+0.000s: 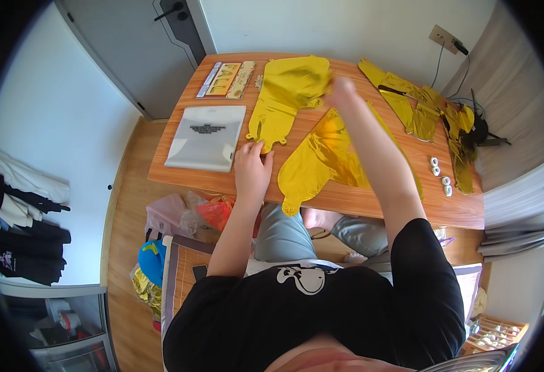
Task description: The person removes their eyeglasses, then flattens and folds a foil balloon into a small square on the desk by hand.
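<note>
The left hand (252, 168) lies at the near end of a gold foil piece (278, 111) on the table (253, 186), its fingertips touching the narrow tabbed end; whether they pinch the foil or only press on it, one cannot tell. The right hand (341, 92) is blurred at the far right part of the same piece, touching or just beside its edge, and how far apart its fingers are cannot be made out. The foil piece lies left of the table's middle, its long axis running away from the person and leaning slightly right: the narrow end points toward the person, the broad end toward the wall. Just to its right, a second gold foil piece (309, 173) points its rounded tip toward the person at the near edge. A clear plastic pouch (200, 149) lies to the left of the left hand.
</note>
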`<state>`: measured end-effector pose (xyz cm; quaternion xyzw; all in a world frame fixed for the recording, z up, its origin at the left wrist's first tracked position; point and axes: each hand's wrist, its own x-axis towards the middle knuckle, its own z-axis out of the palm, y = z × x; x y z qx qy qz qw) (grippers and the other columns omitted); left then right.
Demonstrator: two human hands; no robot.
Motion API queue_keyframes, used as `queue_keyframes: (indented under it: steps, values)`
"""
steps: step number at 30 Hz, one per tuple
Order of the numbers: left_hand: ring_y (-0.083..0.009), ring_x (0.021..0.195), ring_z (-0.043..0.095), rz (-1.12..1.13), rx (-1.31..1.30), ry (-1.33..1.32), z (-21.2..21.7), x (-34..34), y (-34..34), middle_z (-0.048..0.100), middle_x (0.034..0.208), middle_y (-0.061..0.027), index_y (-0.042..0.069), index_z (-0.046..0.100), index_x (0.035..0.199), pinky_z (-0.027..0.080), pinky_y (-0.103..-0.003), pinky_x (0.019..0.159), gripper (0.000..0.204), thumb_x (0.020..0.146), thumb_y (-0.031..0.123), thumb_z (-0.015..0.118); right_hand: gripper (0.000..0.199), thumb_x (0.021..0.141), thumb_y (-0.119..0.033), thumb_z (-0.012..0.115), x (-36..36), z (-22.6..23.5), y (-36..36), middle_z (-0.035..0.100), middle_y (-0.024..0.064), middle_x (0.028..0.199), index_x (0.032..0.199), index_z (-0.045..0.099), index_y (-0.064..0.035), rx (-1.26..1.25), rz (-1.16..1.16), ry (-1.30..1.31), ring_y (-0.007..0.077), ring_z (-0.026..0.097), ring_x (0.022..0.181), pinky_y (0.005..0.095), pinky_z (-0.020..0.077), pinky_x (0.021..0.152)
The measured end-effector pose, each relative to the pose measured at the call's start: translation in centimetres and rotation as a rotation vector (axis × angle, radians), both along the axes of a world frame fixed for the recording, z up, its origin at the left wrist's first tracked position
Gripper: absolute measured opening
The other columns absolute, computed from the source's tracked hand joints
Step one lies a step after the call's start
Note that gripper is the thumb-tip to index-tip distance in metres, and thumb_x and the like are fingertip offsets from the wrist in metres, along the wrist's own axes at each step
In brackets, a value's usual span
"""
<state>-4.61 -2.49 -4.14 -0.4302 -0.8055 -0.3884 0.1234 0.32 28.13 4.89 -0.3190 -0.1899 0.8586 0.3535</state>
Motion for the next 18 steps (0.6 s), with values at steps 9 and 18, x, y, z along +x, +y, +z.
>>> queue_keyframes:
  steps: [9,18]
  values:
    - [-0.039,0.108,0.064,-0.017,-0.024,-0.018,0.2,-0.1,0.7,0.068,0.118,-0.0179,0.003,0.07,0.119,0.052,-0.046,0.095,0.037,0.088,0.021,0.08,0.026,0.112,-0.026,0.042,17.2,13.8,3.5,0.059,0.0037,0.114,0.122,0.057,-0.007,0.855,-0.839,0.304,0.021,0.053,0.106,0.0417,0.0421,0.104]
    - [-0.0352,0.114,0.064,-0.282,0.067,0.179,2.9,1.2,-0.1,0.065,0.127,-0.015,0.007,0.072,0.116,0.051,-0.046,0.097,0.031,0.089,0.022,0.078,0.041,0.113,-0.028,0.04,29.2,5.3,-6.8,0.068,0.0139,0.135,0.135,0.062,-0.0011,1.758,0.043,-0.502,0.0245,0.063,0.119,0.0344,0.0493,0.097]
